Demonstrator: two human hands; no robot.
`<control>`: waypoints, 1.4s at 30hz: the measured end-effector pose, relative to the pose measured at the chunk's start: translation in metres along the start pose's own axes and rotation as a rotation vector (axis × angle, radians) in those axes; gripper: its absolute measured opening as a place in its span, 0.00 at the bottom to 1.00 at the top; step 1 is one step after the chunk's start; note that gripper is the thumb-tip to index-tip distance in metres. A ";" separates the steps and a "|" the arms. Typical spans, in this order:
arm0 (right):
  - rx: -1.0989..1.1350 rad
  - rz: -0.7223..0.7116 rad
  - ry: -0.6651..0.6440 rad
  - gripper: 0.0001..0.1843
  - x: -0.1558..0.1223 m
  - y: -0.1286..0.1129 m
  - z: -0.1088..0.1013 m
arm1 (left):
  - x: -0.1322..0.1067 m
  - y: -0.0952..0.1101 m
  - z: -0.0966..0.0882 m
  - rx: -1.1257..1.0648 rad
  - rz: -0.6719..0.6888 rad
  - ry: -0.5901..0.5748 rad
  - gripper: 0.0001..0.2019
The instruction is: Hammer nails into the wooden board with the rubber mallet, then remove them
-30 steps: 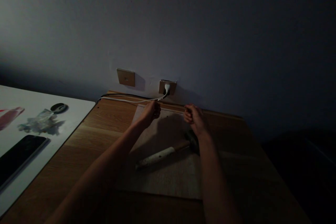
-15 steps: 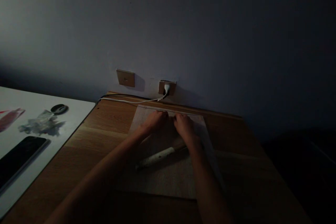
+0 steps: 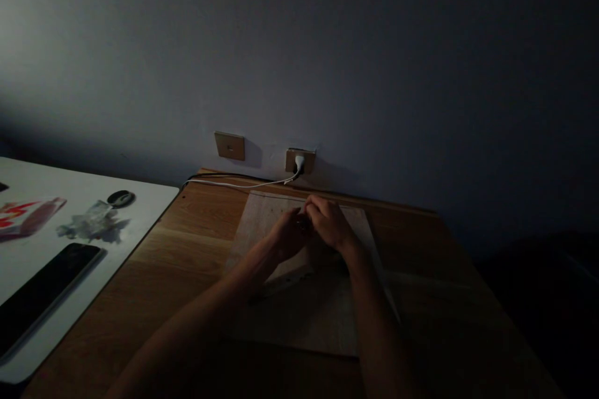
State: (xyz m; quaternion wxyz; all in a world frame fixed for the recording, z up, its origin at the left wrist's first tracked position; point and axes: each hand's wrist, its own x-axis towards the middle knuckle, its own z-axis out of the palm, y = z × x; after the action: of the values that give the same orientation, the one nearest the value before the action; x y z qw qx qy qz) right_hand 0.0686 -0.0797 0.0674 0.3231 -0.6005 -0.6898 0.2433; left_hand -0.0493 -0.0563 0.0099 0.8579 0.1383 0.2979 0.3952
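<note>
The room is dim. My left hand [image 3: 286, 235] and my right hand [image 3: 328, 222] meet, fingers curled and touching, above the far part of a pale flat board [image 3: 304, 321] lying on the wooden table [image 3: 154, 268]. What the fingers pinch, if anything, is too small and dark to make out. A hammer with a whitish handle [image 3: 286, 277] lies on the board just below the hands, mostly hidden by my left forearm.
A white plug [image 3: 299, 163] sits in a wall socket, and its cable [image 3: 234, 184] runs left along the table's back edge. A second wall plate [image 3: 229, 145] is beside it. A white table [image 3: 56, 187] at left carries a dark phone [image 3: 44, 290], crumpled wrapping [image 3: 91, 224] and a red packet [image 3: 25, 215].
My hands, apart at the board's far edge a second ago, have come together at its middle and curled into each other. The view has shifted slightly to the left.
</note>
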 end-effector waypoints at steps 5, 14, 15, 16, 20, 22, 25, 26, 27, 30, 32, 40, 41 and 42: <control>-0.035 -0.136 -0.240 0.12 -0.016 -0.030 0.001 | -0.014 -0.010 -0.013 -0.008 0.067 -0.131 0.02; -0.051 -0.174 -0.193 0.15 -0.037 -0.053 -0.021 | -0.021 -0.008 -0.028 0.723 0.309 -0.141 0.15; -0.052 -0.181 -0.163 0.15 -0.039 -0.054 -0.025 | -0.023 -0.008 -0.029 0.850 0.329 -0.131 0.17; -0.048 -0.189 -0.129 0.15 -0.041 -0.055 -0.029 | -0.024 -0.008 -0.030 0.948 0.335 -0.122 0.18; -0.039 -0.217 0.015 0.13 -0.050 -0.056 -0.044 | -0.031 -0.007 -0.031 1.249 0.350 -0.123 0.13; -0.023 -0.240 0.066 0.12 -0.056 -0.056 -0.050 | -0.034 -0.008 -0.029 1.394 0.395 -0.123 0.11; 0.002 -0.270 0.113 0.13 -0.066 -0.056 -0.056 | -0.038 -0.008 -0.026 1.549 0.463 -0.154 0.06; -0.001 -0.275 0.115 0.13 -0.070 -0.054 -0.058 | -0.039 -0.008 -0.024 1.588 0.481 -0.178 0.05; -0.011 -0.277 0.115 0.13 -0.074 -0.052 -0.058 | -0.041 -0.007 -0.022 1.620 0.499 -0.203 0.05; -0.054 -0.242 0.116 0.13 -0.092 -0.036 -0.059 | -0.051 -0.003 -0.019 1.680 0.542 -0.277 0.08; -0.064 -0.195 0.134 0.14 -0.111 -0.017 -0.056 | -0.064 0.002 -0.023 1.706 0.606 -0.328 0.11; -0.225 0.096 0.418 0.12 -0.226 0.098 -0.016 | -0.148 0.018 -0.114 1.980 0.905 0.052 0.15; -0.263 0.121 0.439 0.13 -0.236 0.108 -0.010 | -0.159 0.017 -0.126 2.023 0.925 0.110 0.15; -0.283 0.148 0.444 0.15 -0.243 0.114 -0.005 | -0.170 0.014 -0.137 2.063 0.934 0.136 0.15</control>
State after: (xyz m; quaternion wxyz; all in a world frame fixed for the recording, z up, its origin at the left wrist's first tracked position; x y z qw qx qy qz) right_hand 0.1659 -0.3015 -0.0494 0.3606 -0.7271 -0.5835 0.0299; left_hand -0.2292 -0.1760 -0.0226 0.0850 0.8551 0.4467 0.2491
